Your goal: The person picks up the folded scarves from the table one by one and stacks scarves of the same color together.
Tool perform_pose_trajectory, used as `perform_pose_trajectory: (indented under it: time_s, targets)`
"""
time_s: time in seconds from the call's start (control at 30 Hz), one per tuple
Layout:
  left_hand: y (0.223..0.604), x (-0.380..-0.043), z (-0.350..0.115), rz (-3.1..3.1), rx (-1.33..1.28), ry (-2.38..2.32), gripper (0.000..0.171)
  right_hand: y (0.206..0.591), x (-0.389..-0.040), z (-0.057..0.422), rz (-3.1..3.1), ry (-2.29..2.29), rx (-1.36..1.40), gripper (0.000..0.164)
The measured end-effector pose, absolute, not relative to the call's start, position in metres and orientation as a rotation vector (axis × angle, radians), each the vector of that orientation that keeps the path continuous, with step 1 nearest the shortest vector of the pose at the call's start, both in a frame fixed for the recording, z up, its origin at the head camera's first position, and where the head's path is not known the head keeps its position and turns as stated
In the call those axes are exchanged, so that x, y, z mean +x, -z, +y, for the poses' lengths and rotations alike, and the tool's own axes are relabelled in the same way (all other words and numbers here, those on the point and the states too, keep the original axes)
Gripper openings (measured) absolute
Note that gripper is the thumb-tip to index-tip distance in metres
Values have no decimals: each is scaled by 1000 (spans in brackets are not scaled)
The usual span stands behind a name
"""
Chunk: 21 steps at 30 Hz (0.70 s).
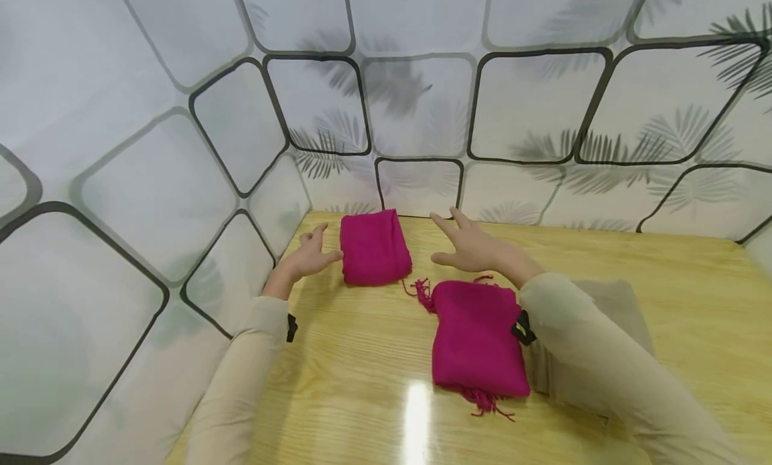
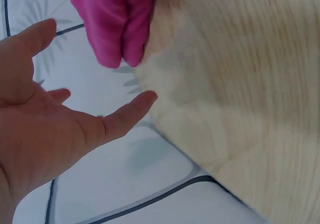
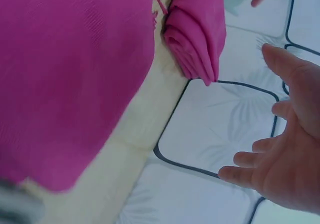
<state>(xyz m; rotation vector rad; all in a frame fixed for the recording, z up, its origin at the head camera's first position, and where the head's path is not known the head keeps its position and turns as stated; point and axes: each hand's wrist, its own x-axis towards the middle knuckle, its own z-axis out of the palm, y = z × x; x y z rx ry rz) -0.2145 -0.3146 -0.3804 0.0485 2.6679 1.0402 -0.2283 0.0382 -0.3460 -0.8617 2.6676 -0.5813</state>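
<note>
Two folded magenta scarves lie on the wooden table. The smaller folded scarf [image 1: 372, 248] is at the back left, near the wall. Just left of it my left hand [image 1: 306, 256] is spread with the thumb toward its edge; in the left wrist view a gap shows between this hand [image 2: 55, 129] and the scarf [image 2: 117, 24]. The larger fringed scarf [image 1: 476, 341] lies nearer, right of the middle. Beyond its far edge hovers my right hand [image 1: 473, 244], fingers spread and holding nothing. In the right wrist view that hand [image 3: 285, 139] is apart from both scarves.
A folded beige cloth [image 1: 615, 311] lies right of the larger scarf, partly hidden under my right forearm. Patterned fabric walls [image 1: 422, 110] border the table [image 1: 356, 364] at the back and left. Each wrist carries a black strap.
</note>
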Motion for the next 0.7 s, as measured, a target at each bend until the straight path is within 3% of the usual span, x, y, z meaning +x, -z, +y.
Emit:
perform_pose_trajectory:
  time_s: [0.23, 0.47, 0.7]
  targets:
    - [399, -223, -314, 2673, -36, -1288, 92, 376, -251, 1, 2579, 746, -789, 84]
    - [412, -237, -295, 2772, 56, -1192, 103, 399, -267, -28, 2613, 663, -769, 85]
    - [425, -250, -279, 2793, 89, -1160, 101, 415, -281, -52, 2558, 848, -771, 90]
